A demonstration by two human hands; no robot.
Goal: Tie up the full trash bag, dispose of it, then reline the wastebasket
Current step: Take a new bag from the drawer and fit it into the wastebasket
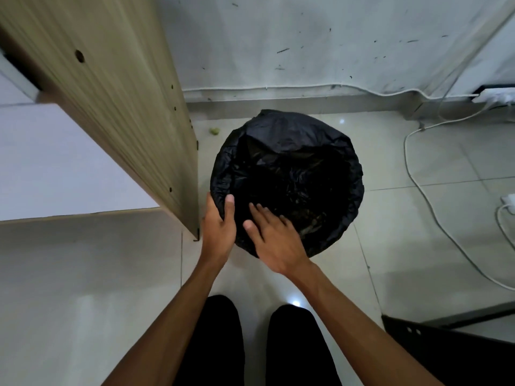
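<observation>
A round wastebasket stands on the tiled floor, wholly covered by a black trash bag (287,168) that is folded over its rim. The basket itself is hidden under the plastic. My left hand (218,227) grips the bag's near-left rim, thumb on the inside and fingers hidden behind the outside. My right hand (271,238) lies flat on the near rim with its fingers spread, reaching into the dark opening. What is inside the bag cannot be made out.
A wooden desk side panel (117,101) stands close to the left of the basket. White cables (418,174) trail over the floor at right to a power strip (493,97) by the wall. A dark frame (446,344) sits at lower right. My legs (256,346) are below.
</observation>
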